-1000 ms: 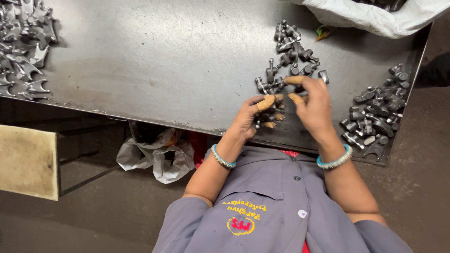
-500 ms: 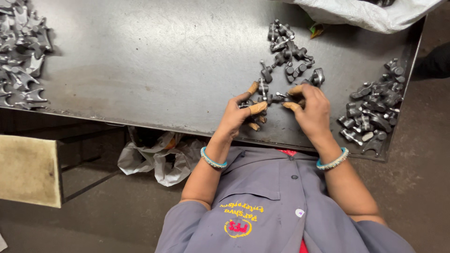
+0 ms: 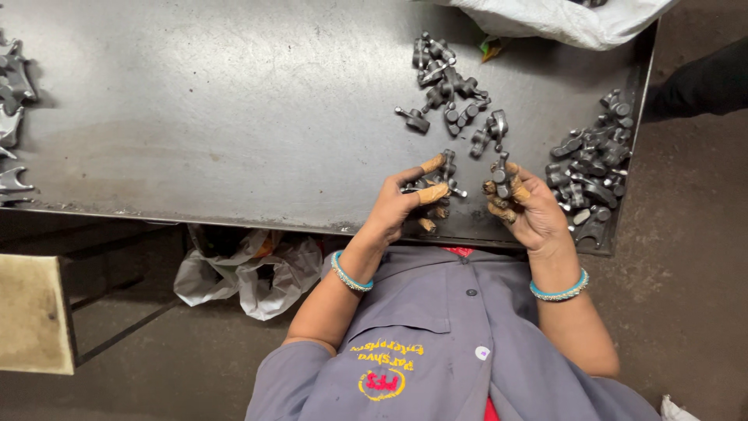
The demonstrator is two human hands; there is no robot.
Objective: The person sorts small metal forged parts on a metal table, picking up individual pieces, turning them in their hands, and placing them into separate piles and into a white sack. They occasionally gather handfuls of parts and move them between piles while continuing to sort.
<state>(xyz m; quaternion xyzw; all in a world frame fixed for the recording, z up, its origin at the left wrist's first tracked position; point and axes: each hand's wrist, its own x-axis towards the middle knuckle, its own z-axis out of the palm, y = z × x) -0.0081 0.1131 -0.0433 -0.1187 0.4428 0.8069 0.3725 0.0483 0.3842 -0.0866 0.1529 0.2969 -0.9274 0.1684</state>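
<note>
1. Left hand (image 3: 401, 204) pinches one small grey metal casting (image 3: 441, 173) between its fingertips.
2. Right hand (image 3: 526, 209) grips another single casting (image 3: 499, 176).
3. Two loose heaps: one beyond the hands (image 3: 452, 86), one right of the right hand (image 3: 592, 168).

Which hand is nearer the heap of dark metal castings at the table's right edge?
Right. The right hand sits just beside the heap of dark metal castings; the left hand lies farther off, beyond the right.
</note>
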